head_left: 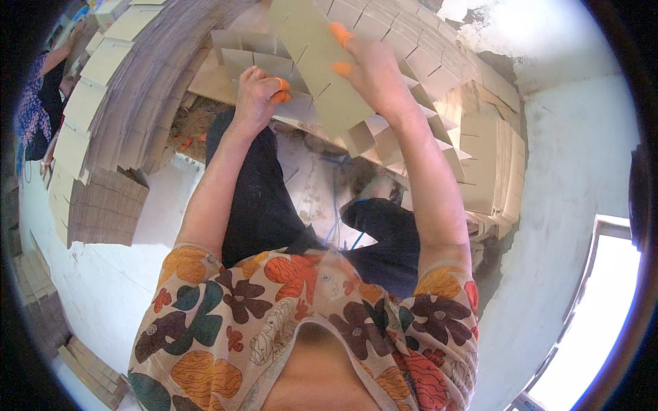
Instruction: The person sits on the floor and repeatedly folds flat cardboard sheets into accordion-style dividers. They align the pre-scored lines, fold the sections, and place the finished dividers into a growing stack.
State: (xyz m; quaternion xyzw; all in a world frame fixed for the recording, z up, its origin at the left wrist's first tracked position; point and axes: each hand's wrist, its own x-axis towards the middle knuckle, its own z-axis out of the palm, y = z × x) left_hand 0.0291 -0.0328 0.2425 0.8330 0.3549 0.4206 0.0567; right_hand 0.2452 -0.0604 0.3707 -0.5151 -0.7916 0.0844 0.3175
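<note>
My right hand (375,75), with orange covers on two fingertips, grips the right edge of a long slotted cardboard strip (312,61). Its other fingers are partly hidden. My left hand (257,101) is closed beside the strip's left side, orange covers on its fingers too. What it pinches, if anything, is hidden. Slotted cardboard pieces (253,51) stand crosswise just beyond it. Under my right forearm, interlocked cardboard dividers (394,140) form an open grid, partly covered by the forearm and strip.
Tall stacks of slotted cardboard (147,82) rise at the left, and more cardboard (490,157) is piled at the right by the wall (576,137). Another person's patterned sleeve (33,113) shows at the far left. A blue cord (336,198) hangs between my knees.
</note>
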